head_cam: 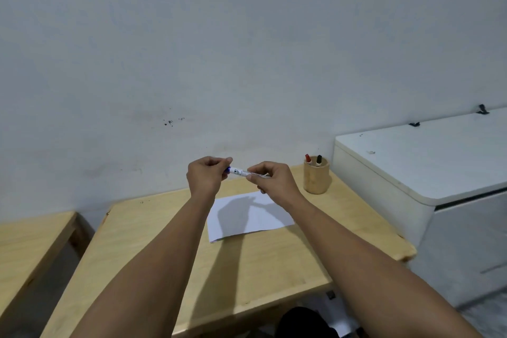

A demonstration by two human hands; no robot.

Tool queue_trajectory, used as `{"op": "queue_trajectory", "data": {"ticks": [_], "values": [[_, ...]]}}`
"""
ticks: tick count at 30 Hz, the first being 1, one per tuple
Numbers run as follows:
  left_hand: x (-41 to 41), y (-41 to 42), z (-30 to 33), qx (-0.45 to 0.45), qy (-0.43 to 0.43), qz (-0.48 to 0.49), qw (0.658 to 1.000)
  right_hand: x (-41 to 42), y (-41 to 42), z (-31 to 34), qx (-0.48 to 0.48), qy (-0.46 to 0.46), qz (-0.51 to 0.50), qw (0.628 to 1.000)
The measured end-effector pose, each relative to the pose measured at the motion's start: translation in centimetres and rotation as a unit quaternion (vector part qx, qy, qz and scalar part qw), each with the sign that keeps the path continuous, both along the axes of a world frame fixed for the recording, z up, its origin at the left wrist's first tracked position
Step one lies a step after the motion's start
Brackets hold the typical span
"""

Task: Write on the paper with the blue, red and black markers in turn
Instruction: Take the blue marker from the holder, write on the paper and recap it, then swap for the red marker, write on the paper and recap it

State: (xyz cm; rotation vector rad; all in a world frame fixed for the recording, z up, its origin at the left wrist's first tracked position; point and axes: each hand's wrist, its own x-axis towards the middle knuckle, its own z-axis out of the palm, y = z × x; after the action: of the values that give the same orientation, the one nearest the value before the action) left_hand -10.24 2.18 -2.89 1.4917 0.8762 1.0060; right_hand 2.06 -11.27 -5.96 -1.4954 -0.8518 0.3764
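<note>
Both hands hold the blue marker point(238, 171) level in the air above the far edge of the white paper point(258, 221). My left hand point(206, 176) pinches its blue cap end. My right hand point(271, 179) grips the white barrel at the other end. The paper lies flat on the wooden table point(153, 250), partly under the hands' shadow; I see no writing on it. The red marker point(308, 158) and the black marker point(318, 160) stand upright in a wooden cup point(316, 180) at the table's far right.
A white chest with a lid point(428, 156) stands right of the table, close to the cup. A second wooden table point(30, 244) is at the left across a narrow gap. A plain wall rises right behind the table.
</note>
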Motion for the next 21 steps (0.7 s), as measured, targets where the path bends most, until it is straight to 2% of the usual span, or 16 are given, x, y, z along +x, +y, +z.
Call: {"op": "queue_trajectory", "data": {"ticks": [2, 4, 6, 8, 12, 15, 21], "values": [[1.4, -0.4, 0.5, 0.005, -0.006, -0.016, 1.000, 1.0, -0.8, 0.5, -0.010, -0.022, -0.014, 1.000], [3.2, -1.1, 1.4, 0.023, -0.016, -0.045, 0.999, 2.4, -1.5, 1.5, -0.067, -0.081, -0.026, 0.994], [5.5, -2.0, 2.4, 0.043, -0.024, -0.084, 0.995, 4.2, -1.9, 2.6, -0.147, -0.159, -0.047, 0.975], [8.1, -2.6, 2.7, 0.059, -0.014, -0.100, 0.993, 6.4, -2.3, 3.8, -0.162, -0.195, -0.103, 0.962], [12.2, -3.0, 1.3, 0.094, 0.093, -0.119, 0.984, 11.7, -3.7, 6.1, -0.113, -0.153, -0.207, 0.960], [14.6, -3.7, -0.2, 0.133, 0.195, -0.183, 0.954, 15.3, -4.4, 6.6, -0.113, -0.145, -0.251, 0.950], [19.1, -5.3, -3.4, 0.157, 0.298, -0.300, 0.893, 19.4, -4.0, 4.7, -0.201, -0.135, -0.223, 0.944]]}}
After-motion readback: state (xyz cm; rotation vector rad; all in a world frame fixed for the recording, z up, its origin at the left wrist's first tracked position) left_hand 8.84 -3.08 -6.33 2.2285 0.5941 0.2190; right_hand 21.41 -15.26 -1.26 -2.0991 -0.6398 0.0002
